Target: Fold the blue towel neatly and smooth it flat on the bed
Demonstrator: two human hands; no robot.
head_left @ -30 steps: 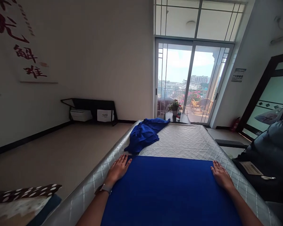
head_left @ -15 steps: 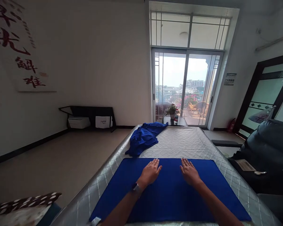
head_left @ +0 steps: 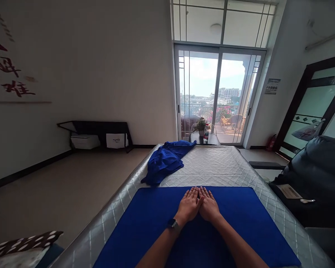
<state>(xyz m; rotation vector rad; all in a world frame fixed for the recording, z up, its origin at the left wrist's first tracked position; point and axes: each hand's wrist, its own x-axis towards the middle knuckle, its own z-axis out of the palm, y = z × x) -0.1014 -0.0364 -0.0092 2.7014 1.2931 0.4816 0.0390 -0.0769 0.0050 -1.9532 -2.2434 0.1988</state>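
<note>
A blue cloth (head_left: 147,227) lies spread flat over the near end of a mattress (head_left: 212,167) with a quilted silver-grey cover. My left hand (head_left: 189,204) rests palm down near the cloth's far edge, fingers stretched forward. Beside it, touching at the thumbs, my right hand (head_left: 209,204) lies flat in the same way. Neither hand holds anything. On the left wrist is a dark watch (head_left: 173,223). Farther off, a crumpled blue garment or cloth (head_left: 163,162) lies at the mattress's far left.
A black armchair (head_left: 321,167) stands at the right, with a brown card (head_left: 289,191) on it. A patterned pillow (head_left: 25,243) shows at the lower left. Behind the mattress stand a small table (head_left: 212,140) with a potted plant (head_left: 201,125) and a sliding glass door (head_left: 219,96).
My hands have slid inward over the blue cloth from well apart until they meet at the middle. The view has tilted slightly down and shifted a little right.
</note>
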